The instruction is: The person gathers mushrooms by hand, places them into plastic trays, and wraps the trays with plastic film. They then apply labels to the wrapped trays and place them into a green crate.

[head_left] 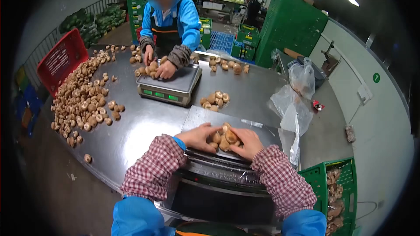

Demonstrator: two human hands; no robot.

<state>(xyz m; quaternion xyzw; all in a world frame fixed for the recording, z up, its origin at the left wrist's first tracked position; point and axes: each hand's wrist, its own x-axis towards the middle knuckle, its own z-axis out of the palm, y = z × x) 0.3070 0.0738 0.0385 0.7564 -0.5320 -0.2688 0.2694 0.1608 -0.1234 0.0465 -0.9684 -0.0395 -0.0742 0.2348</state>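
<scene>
My left hand [199,137] and my right hand [248,143] cup a small heap of brown mushrooms [226,140] from both sides. Their fingers curve around the heap and press against it. Beneath the heap lies a flat metal plate [199,116] at the table's near edge, above a dark machine [214,170] with a black front. Just beyond the plate sits another small group of mushrooms [215,100]. Clear film [289,142] stretches along the plate's right side. Whether a tray lies under the held mushrooms is hidden.
Across the metal table [151,126], a co-worker [168,22] handles mushrooms on a digital scale [168,87]. A large mushroom pile [85,94] spreads at left beside a red crate [63,61]. Plastic bags [302,78] lie at right. A green crate [315,179] holds packed mushrooms at lower right.
</scene>
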